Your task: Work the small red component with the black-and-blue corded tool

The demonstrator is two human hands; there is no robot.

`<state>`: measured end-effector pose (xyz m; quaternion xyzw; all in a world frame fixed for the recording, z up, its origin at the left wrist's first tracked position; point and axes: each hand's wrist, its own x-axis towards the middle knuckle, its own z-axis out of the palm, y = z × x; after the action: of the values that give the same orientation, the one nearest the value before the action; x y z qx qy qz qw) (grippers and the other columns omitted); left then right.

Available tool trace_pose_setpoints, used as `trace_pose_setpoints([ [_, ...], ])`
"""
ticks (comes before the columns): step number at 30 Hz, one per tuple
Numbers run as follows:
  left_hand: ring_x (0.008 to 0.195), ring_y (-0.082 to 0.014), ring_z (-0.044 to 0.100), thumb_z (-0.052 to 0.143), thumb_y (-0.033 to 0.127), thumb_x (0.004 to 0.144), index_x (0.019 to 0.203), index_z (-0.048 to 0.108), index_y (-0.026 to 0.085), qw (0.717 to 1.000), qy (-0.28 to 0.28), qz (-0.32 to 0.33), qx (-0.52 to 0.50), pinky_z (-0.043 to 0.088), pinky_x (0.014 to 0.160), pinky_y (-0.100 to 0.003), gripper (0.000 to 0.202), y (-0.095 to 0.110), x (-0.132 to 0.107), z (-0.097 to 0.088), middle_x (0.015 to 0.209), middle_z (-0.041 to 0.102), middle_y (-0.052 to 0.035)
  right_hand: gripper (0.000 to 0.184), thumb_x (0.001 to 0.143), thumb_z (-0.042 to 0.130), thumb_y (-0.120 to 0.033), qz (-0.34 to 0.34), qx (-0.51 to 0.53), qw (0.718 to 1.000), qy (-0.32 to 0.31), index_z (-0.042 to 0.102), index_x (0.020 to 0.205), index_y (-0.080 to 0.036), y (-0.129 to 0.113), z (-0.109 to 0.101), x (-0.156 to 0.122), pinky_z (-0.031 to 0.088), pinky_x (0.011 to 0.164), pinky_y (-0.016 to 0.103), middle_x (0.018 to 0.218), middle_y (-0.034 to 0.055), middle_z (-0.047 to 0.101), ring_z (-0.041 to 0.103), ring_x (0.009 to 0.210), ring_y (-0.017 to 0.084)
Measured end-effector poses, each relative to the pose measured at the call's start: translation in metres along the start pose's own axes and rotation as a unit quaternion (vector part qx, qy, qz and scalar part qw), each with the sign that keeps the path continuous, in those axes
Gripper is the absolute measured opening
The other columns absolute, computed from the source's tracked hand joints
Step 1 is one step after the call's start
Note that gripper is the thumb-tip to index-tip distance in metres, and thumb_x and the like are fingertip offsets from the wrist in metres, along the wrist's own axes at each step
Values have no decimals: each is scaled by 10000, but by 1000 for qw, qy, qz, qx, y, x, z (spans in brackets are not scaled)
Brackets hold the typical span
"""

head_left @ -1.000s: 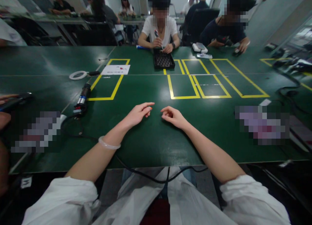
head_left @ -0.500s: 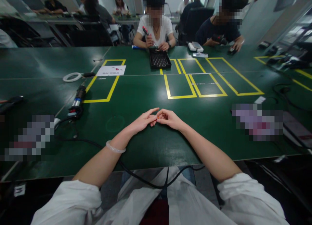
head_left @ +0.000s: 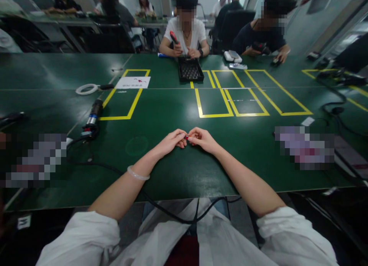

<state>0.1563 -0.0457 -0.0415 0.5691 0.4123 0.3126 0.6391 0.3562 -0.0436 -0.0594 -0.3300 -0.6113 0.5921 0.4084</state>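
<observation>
My left hand (head_left: 174, 141) and my right hand (head_left: 201, 138) meet over the green table (head_left: 184, 170), fingertips close together. Between them is a small red and dark piece (head_left: 186, 137), too small to name. The fingers of both hands are pinched at it, thumb against forefinger. Most of the piece is hidden behind the fingertips. A pale bangle (head_left: 138, 173) circles my left wrist.
Yellow tape outlines (head_left: 216, 115) mark the table beyond my hands. A black tray (head_left: 191, 70) stands before a co-worker (head_left: 185, 35) holding a red-handled tool. To the left lie a cylindrical tool (head_left: 94, 114) with a cable and a printed sheet (head_left: 132, 82). A black cable (head_left: 172, 216) hangs at the front edge.
My left forefinger, stretched out before, has curled in to the small piece. The fingertips have drawn slightly apart, and more of the red and dark piece shows. The view has shifted slightly.
</observation>
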Motion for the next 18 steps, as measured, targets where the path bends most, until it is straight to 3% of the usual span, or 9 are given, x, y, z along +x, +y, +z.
trace_pose_setpoints([
  [6,664,-116,607,646,497,878,938,556,128,1000,-4,-1,19,482,686,-262,385,2,0,1,764,649,-35,397,780,761,-491,-11,-19,1000,-1,566,918,-174,0,1,-1,452,573,231,659,-47,597,560,577,93],
  [14,731,-118,615,736,409,804,999,569,131,1000,-10,1,30,508,751,-286,379,5,-4,0,855,661,-38,374,796,755,-443,-37,-40,998,-17,560,981,-182,2,2,-2,448,589,240,690,-42,607,564,598,99],
  [18,744,-116,621,754,388,785,996,549,137,1000,-8,16,24,510,745,-280,386,1,-3,1,863,653,-30,385,810,730,-476,-19,-43,999,-2,566,1000,-185,0,2,-2,460,583,236,710,-29,632,582,613,104],
])
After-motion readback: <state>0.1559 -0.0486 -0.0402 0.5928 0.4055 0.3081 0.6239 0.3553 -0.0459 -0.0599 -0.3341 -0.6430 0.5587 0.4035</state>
